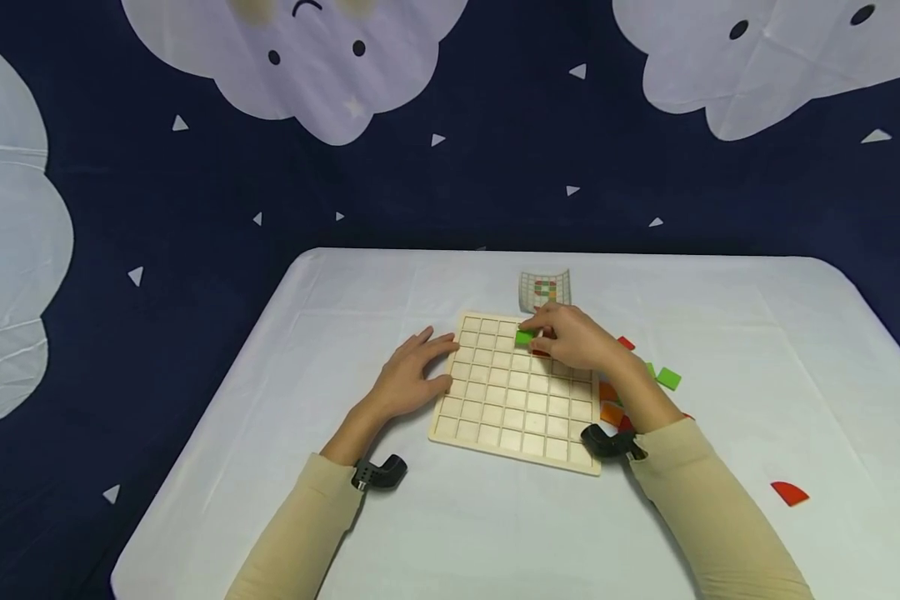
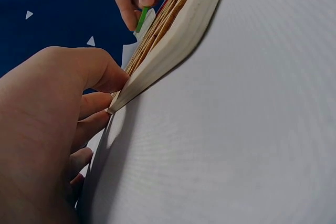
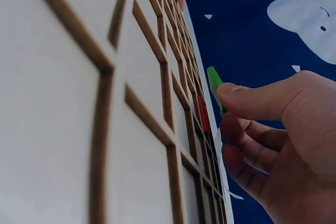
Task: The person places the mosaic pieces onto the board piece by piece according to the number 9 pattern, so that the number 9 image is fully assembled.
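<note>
A green square tile (image 1: 524, 337) is pinched between the thumb and fingers of my right hand (image 1: 576, 337). In the right wrist view the green tile (image 3: 214, 85) stands tilted just above the wooden grid board (image 3: 157, 129). Beneath the right hand, a red piece (image 3: 203, 114) sits in one of the board's cells, partly hidden by the hand in the head view. My left hand (image 1: 407, 375) rests at the left edge of the grid board (image 1: 495, 396), its thumb and fingertips touching the rim and the fingers spread. The left wrist view shows that thumb (image 2: 107, 74) against the board's edge.
Behind the board lies a small pattern card (image 1: 544, 289) with a coloured grid. To the board's right are scattered pieces, including a green square (image 1: 668, 378), an orange piece (image 1: 611, 414) and a red quarter-round piece (image 1: 790, 493). A white cloth (image 1: 390, 533) covers the table.
</note>
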